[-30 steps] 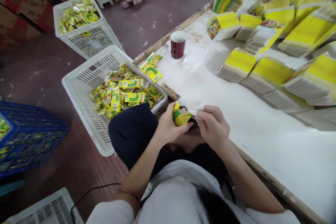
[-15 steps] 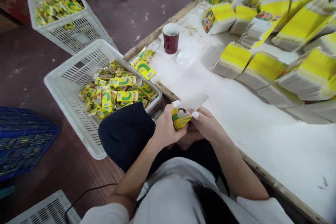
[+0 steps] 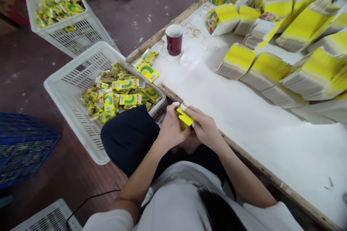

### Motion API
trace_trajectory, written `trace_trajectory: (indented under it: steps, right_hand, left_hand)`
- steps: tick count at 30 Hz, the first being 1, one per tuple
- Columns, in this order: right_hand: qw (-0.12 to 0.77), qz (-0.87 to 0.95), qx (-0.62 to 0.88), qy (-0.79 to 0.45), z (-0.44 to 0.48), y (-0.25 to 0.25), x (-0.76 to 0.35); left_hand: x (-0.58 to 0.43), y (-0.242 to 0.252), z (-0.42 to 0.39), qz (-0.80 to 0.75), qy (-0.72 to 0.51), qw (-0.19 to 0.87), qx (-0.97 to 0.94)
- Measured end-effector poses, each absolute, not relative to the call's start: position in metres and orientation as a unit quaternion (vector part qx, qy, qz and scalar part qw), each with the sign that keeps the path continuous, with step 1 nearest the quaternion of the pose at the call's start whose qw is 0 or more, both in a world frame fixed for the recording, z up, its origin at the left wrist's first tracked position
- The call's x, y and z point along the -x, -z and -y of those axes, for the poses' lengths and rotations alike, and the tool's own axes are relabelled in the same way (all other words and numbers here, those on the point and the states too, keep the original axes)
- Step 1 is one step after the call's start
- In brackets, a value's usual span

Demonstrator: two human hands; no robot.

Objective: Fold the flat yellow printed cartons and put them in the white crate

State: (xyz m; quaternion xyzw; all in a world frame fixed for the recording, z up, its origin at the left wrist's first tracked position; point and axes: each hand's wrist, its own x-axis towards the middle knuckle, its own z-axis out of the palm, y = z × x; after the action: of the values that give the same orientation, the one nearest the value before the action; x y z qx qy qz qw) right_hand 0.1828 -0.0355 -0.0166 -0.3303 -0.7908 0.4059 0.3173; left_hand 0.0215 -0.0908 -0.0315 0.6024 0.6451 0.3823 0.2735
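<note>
Above my lap, at the table's near edge, a small yellow cardboard box is held between both hands. My left hand is closed around its left side. My right hand grips the upper right part, its fingers bent over the yellow flap. Much of the box is hidden behind the fingers. White coverings show on some fingertips. To the left, a white plastic crate holds many yellow and green boxes. Two more yellow packs lie on the table corner.
A maroon mug stands on the white tabletop near rubber bands. Stacks of flat yellow cartons fill the right back. Another filled white crate stands behind, and a blue crate at left.
The white inner flap that stood up from the box is folded down, and its yellow outside now shows. My right hand has moved left and up, over the box.
</note>
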Motion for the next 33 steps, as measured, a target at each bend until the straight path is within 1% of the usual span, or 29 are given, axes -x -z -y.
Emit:
trace_trajectory:
  steps: [3,6,9,13,15,19,22,24,26,28,29,31,33]
  right_hand:
    - [0.353,0.799,0.358,-0.330,0.029,0.026,-0.188]
    - [0.310,0.840,0.339,-0.290,0.022,0.033,-0.194]
    - [0.271,0.860,0.320,-0.290,0.013,0.035,-0.201]
    - [0.242,0.872,0.274,-0.326,0.004,0.029,-0.210]
    - [0.244,0.861,0.276,-0.350,0.004,0.029,-0.209]
    - [0.330,0.763,0.336,-0.443,0.012,0.037,-0.194]
    - [0.357,0.699,0.322,-0.530,0.013,0.038,-0.181]
    - [0.347,0.683,0.303,-0.567,0.005,0.036,-0.175]
    - [0.330,0.679,0.324,-0.571,-0.009,0.036,-0.168]
    - [0.312,0.681,0.373,-0.547,-0.028,0.039,-0.157]
    - [0.303,0.685,0.393,-0.534,-0.039,0.043,-0.148]
    - [0.281,0.698,0.412,-0.514,-0.060,0.050,-0.123]
    - [0.263,0.719,0.418,-0.489,-0.079,0.057,-0.091]
  left_hand:
    - [-0.017,0.030,0.091,-0.677,-0.347,0.198,-0.618]
    - [-0.008,0.024,0.093,-0.668,-0.345,0.158,-0.640]
    - [0.000,0.017,0.093,-0.653,-0.347,0.143,-0.658]
    - [0.008,0.012,0.092,-0.633,-0.346,0.167,-0.672]
    - [0.008,0.011,0.090,-0.628,-0.347,0.164,-0.677]
    - [0.002,0.007,0.087,-0.636,-0.348,0.158,-0.671]
    - [0.012,-0.004,0.088,-0.634,-0.348,0.183,-0.666]
    - [0.036,-0.015,0.092,-0.657,-0.336,0.160,-0.655]
    - [0.078,-0.024,0.096,-0.715,-0.297,0.072,-0.629]
    - [0.130,-0.027,0.097,-0.778,-0.222,-0.025,-0.587]
    - [0.157,-0.025,0.096,-0.800,-0.191,-0.057,-0.565]
    - [0.203,-0.011,0.089,-0.815,-0.152,-0.073,-0.554]
    - [0.232,0.013,0.079,-0.786,-0.128,-0.048,-0.603]
